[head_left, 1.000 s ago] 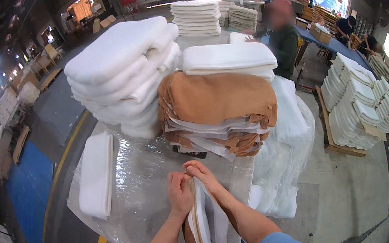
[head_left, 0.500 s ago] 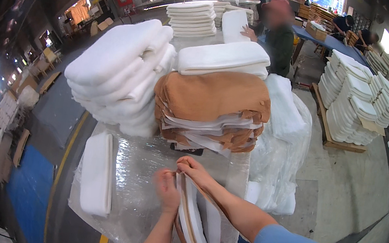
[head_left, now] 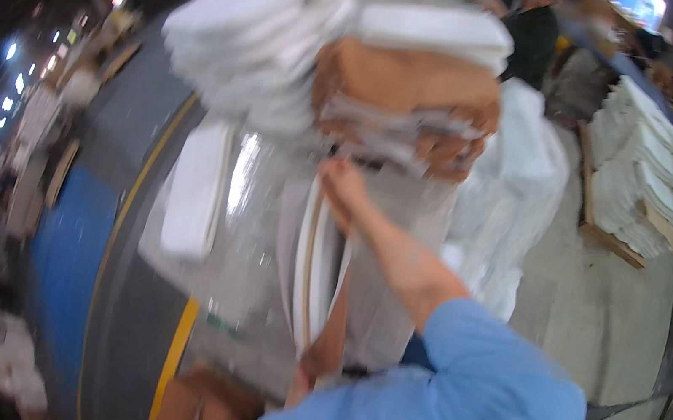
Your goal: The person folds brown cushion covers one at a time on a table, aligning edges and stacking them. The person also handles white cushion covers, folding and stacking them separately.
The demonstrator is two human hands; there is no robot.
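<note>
Your right hand reaches forward over the clear plastic sheet covering the bench, its fingers curled over the top edge of the flat white-and-tan padded panels standing on edge; it looks closed on that upper end, though motion blur keeps the finger positions soft. Your left hand sits lower, at the near end of the same panels close to your body, and seems to grip them from below, but the picture is too smeared there to tell whether the fingers are shut. The panels run with their long axis pointing away from you, from the near edge of the bench toward the far side, thin edge up, so they lie between your two hands: right hand at the far end, left hand at the near end. Straight ahead of the right hand, just beyond the panels' far tip, sits the tall stack of tan cushions with white layers, topped by a white pad, and to its left a leaning pile of white foam pads. A single white rectangular pad lies flat toward the left edge of the bench, apart from both hands. Bundles wrapped in white plastic stand at the right edge, and more white stacks on a wooden pallet sit on the floor beyond.
</note>
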